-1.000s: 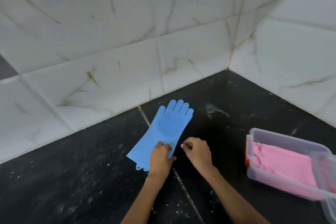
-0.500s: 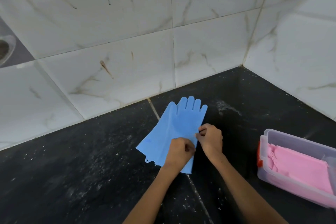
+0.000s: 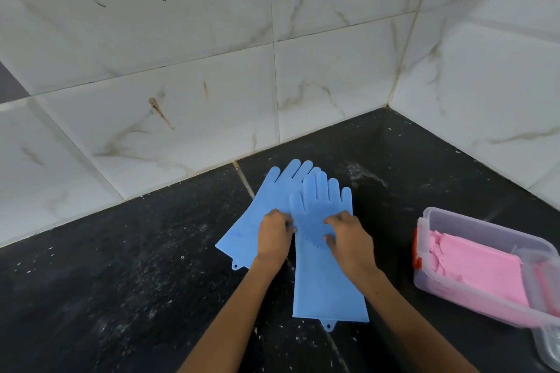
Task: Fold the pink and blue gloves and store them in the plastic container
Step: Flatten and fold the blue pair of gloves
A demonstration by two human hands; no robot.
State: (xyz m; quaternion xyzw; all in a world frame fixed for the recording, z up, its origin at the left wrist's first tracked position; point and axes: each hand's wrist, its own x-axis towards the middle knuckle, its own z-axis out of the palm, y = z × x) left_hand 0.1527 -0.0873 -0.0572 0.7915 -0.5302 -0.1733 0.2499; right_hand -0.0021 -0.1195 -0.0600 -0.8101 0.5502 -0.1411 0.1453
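The left hand (image 3: 274,235) lies knuckles-up with its fingers curled down onto the two blue gloves where they overlap; whether it pinches an edge I cannot tell. The right hand (image 3: 348,236) rests spread and flat on the palm of the nearer blue glove (image 3: 325,275), pressing rather than gripping. That glove lies flat and unfolded, fingers toward the wall, its palm covered in fine bristles, a small hanging tab at the cuff. Its fingers partly cover the second blue glove (image 3: 257,221) (smooth side up), which angles away to the left. Both lie on the black countertop (image 3: 121,281). Right of the gloves, well apart, stands the clear plastic container (image 3: 472,224), open, with the folded pink gloves (image 3: 481,266) inside.
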